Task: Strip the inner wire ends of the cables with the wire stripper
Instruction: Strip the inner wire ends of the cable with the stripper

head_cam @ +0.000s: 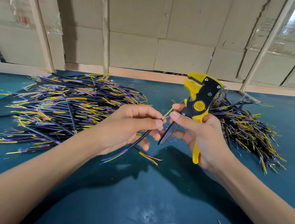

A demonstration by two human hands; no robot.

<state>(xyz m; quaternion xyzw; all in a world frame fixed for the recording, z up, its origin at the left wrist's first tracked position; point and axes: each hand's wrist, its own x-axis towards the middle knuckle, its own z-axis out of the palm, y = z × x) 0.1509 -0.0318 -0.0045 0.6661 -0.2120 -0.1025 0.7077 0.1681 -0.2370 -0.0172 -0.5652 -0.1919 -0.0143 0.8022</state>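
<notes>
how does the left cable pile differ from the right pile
The left pile is wider and spreads across much of the table; the right pile is narrower and partly hidden behind the right hand and stripper. The left pile's cables lie mostly sideways, while the right pile's fan toward the near edge. Both hold short black cables with yellow and blue inner wires showing.

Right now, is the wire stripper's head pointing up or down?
Up. The wire stripper stands with its yellow head toward the cardboard wall, handles gripped lower down in the right hand.
</notes>
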